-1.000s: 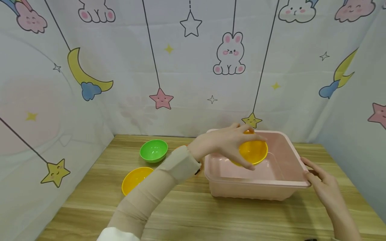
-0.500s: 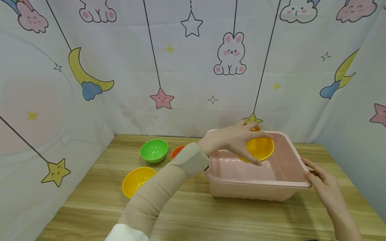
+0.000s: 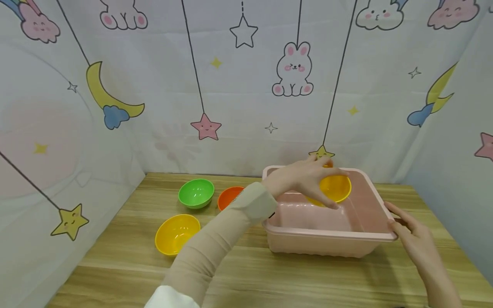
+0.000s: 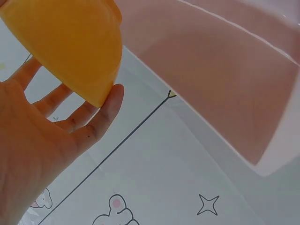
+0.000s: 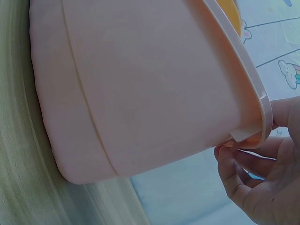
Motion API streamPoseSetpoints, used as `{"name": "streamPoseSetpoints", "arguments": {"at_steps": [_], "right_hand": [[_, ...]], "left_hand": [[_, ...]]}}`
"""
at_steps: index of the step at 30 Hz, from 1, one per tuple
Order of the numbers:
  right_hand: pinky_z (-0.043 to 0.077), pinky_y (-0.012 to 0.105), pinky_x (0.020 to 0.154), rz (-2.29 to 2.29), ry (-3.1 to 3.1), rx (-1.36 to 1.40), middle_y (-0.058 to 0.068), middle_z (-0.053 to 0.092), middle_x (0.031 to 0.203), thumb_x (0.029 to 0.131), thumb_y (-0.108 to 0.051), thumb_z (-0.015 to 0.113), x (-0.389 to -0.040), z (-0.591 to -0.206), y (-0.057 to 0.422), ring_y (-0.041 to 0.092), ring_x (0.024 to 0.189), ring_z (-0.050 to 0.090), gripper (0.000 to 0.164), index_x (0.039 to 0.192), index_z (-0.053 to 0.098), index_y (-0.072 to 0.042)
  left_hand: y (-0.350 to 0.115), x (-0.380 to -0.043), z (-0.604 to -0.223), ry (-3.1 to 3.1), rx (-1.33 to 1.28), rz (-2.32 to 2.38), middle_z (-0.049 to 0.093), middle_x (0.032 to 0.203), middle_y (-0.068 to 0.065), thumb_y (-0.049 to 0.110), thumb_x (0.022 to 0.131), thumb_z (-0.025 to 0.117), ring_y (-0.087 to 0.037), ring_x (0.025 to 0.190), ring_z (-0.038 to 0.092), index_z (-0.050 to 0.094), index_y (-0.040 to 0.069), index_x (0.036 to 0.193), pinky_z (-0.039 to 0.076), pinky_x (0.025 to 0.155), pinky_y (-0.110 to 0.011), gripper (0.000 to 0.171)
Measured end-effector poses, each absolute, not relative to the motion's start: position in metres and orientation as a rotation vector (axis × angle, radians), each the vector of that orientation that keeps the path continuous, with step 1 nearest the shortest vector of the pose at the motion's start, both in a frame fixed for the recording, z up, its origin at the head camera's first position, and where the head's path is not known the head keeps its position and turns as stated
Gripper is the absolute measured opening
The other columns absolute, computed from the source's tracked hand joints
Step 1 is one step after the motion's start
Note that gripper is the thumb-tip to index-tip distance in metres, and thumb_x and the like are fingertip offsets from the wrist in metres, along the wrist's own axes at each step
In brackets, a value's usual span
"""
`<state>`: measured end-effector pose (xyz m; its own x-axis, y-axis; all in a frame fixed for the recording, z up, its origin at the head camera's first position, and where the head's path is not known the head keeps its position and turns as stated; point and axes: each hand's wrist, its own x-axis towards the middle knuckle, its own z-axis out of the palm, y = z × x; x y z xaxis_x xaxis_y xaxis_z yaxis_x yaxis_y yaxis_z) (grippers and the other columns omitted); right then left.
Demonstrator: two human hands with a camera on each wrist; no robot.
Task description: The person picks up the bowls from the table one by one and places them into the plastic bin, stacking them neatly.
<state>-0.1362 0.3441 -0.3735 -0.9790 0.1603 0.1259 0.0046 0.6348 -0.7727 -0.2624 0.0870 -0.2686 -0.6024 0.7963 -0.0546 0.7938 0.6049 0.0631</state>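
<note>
A yellow bowl [image 3: 336,188] is held by its rim in my left hand [image 3: 306,177], over the inside of a pink plastic basin [image 3: 319,241]. The left wrist view shows fingers and thumb spread around the tilted bowl [image 4: 70,42]. My right hand [image 3: 417,235] grips the basin's rim at its right side; in the right wrist view, fingers of that hand [image 5: 262,164] curl under the lip. Left of the basin stand a green bowl [image 3: 196,193], an orange bowl [image 3: 229,196] partly behind the left sleeve, and a second yellow bowl [image 3: 177,234].
All of this stands on a wooden table [image 3: 277,278]. A white cloth backdrop [image 3: 239,90] with cartoon prints rises close behind the basin and along both sides.
My left hand has moved a little to the right and back with the yellow bowl, farther over the basin. More of the orange bowl shows. The right hand stays on the rim.
</note>
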Motion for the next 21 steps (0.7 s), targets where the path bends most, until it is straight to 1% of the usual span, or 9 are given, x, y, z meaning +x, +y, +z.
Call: {"name": "streamPoseSetpoints", "arguments": {"at_steps": [7, 13, 18, 21], "right_hand": [[0.032, 0.017, 0.067, 1.284, -2.669, -0.125, -0.037, 0.048, 0.093, 0.094, -0.035, 0.045, -0.134, -0.376, 0.343, -0.017, 0.088, 0.043, 0.048, 0.140, 0.035, -0.024], [0.033, 0.016, 0.067, 1.285, -2.668, -0.127, -0.037, 0.048, 0.094, 0.095, -0.035, 0.044, -0.134, -0.376, 0.344, -0.016, 0.088, 0.044, 0.048, 0.141, 0.035, -0.024], [0.032, 0.017, 0.067, 1.272, -2.662, -0.123, -0.036, 0.049, 0.093, 0.095, -0.035, 0.044, -0.135, -0.376, 0.344, -0.016, 0.087, 0.043, 0.048, 0.140, 0.036, -0.023], [0.032, 0.017, 0.067, 1.264, -2.650, -0.116, -0.036, 0.048, 0.092, 0.094, -0.034, 0.045, -0.134, -0.376, 0.343, -0.017, 0.087, 0.043, 0.048, 0.140, 0.037, -0.022]], "left_hand": [[0.095, -0.266, -0.277, 2.734, 1.362, 0.054, 0.030, 0.134, 0.010, 0.078, 0.063, 0.055, -0.016, 0.115, 0.034, 0.026, 0.052, 0.134, 0.043, 0.089, -0.030, 0.082], [0.103, -0.267, -0.279, 2.748, 1.327, 0.004, 0.031, 0.134, 0.010, 0.077, 0.063, 0.056, -0.015, 0.117, 0.033, 0.026, 0.053, 0.134, 0.043, 0.090, -0.030, 0.081], [0.109, -0.269, -0.282, 2.748, 1.305, -0.023, 0.032, 0.133, 0.010, 0.078, 0.063, 0.054, -0.015, 0.113, 0.034, 0.024, 0.054, 0.134, 0.044, 0.085, -0.029, 0.081], [0.111, -0.272, -0.286, 2.747, 1.292, -0.025, 0.032, 0.132, 0.009, 0.079, 0.063, 0.054, -0.015, 0.112, 0.035, 0.024, 0.054, 0.134, 0.045, 0.085, -0.029, 0.081]]}}
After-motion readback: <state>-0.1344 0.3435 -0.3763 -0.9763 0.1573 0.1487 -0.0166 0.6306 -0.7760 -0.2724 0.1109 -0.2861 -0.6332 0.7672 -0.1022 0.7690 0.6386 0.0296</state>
